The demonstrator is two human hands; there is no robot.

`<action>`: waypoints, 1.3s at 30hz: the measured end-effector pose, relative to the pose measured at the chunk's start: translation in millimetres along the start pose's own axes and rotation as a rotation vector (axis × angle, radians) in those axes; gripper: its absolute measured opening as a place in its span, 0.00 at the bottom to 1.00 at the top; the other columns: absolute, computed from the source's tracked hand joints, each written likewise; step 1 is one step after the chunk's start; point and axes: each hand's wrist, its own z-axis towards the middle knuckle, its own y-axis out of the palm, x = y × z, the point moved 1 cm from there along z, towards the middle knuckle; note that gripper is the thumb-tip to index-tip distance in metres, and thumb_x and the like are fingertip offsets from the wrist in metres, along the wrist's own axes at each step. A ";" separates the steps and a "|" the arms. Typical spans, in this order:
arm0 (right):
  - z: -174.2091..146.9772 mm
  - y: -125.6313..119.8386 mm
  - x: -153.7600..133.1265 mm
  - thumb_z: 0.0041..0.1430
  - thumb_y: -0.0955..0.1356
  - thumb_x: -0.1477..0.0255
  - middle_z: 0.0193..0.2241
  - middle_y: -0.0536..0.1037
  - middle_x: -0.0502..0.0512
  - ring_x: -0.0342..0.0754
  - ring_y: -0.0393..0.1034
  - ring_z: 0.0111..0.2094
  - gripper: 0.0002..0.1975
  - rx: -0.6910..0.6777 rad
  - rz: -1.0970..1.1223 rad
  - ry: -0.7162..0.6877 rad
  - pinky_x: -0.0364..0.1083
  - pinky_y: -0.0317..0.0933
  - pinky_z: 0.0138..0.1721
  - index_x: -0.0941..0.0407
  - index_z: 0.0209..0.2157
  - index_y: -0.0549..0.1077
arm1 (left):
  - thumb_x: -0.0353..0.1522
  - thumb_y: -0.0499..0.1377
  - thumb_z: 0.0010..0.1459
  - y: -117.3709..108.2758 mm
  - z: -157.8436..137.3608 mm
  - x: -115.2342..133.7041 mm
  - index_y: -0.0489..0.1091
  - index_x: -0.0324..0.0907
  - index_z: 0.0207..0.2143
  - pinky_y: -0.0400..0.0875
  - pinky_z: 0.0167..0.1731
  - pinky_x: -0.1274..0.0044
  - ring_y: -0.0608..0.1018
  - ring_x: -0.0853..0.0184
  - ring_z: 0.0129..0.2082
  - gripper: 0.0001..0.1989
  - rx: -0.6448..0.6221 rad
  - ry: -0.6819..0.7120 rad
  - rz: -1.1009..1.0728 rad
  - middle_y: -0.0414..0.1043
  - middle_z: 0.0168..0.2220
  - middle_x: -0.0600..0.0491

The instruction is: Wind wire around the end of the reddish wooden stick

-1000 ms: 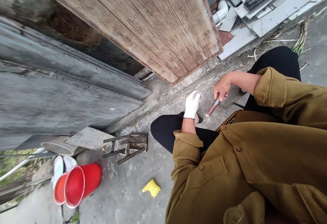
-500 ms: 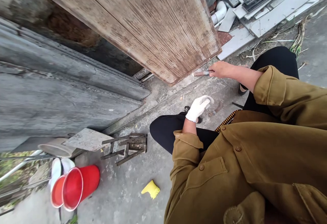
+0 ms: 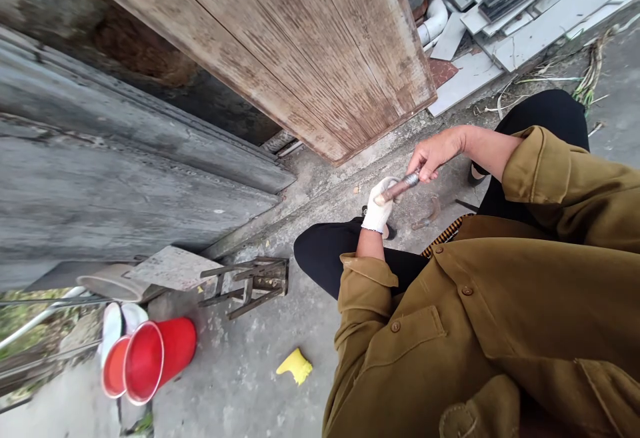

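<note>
One big weathered wooden door (image 3: pixel 310 45) leans just above and beyond the right hand (image 3: pixel 434 153), its lower corner close over the fingers. Stacked tiles (image 3: pixel 520 11) lie further up to that hand's right. Well down to the left of the gloved left hand (image 3: pixel 377 206) sit a red bucket (image 3: pixel 160 357) and metal stand (image 3: pixel 250 285). The right hand grips a rusty metal rod (image 3: pixel 400 188), whose far end rests on the left hand's curled fingers.
</note>
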 end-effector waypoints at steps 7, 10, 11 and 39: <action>0.0 -6.4 2.1 0.67 0.68 0.65 0.32 0.78 0.54 0.43 0.67 0.31 0.12 0.561 -0.025 0.066 0.44 0.61 0.38 0.59 0.43 0.79 | 0.44 0.58 0.66 9.6 -0.9 -0.3 0.73 0.37 0.35 0.66 0.29 0.78 0.71 0.71 0.24 0.18 -0.228 0.039 -0.048 0.69 0.24 0.54; 4.8 -11.2 1.8 0.69 0.66 0.67 0.32 0.79 0.56 0.45 0.70 0.33 0.13 0.781 -0.142 0.223 0.44 0.62 0.38 0.58 0.45 0.79 | 0.43 0.57 0.67 7.8 -3.9 3.5 0.74 0.37 0.37 0.63 0.28 0.79 0.68 0.72 0.23 0.17 -0.278 0.066 -0.002 0.67 0.22 0.56; 6.5 -12.6 1.9 0.68 0.66 0.67 0.33 0.79 0.56 0.46 0.71 0.34 0.13 0.804 -0.224 0.295 0.44 0.61 0.39 0.59 0.45 0.80 | 0.43 0.57 0.67 7.9 -5.3 4.8 0.75 0.38 0.38 0.62 0.28 0.79 0.68 0.72 0.23 0.17 -0.313 0.069 0.019 0.67 0.22 0.56; 5.1 -19.1 -1.2 0.70 0.65 0.58 0.38 0.79 0.61 0.50 0.72 0.38 0.20 0.955 -0.238 0.291 0.45 0.62 0.39 0.59 0.48 0.77 | 0.48 0.59 0.65 4.2 -15.5 15.3 0.77 0.38 0.38 0.61 0.25 0.78 0.66 0.72 0.22 0.21 -0.393 0.028 -0.023 0.69 0.25 0.54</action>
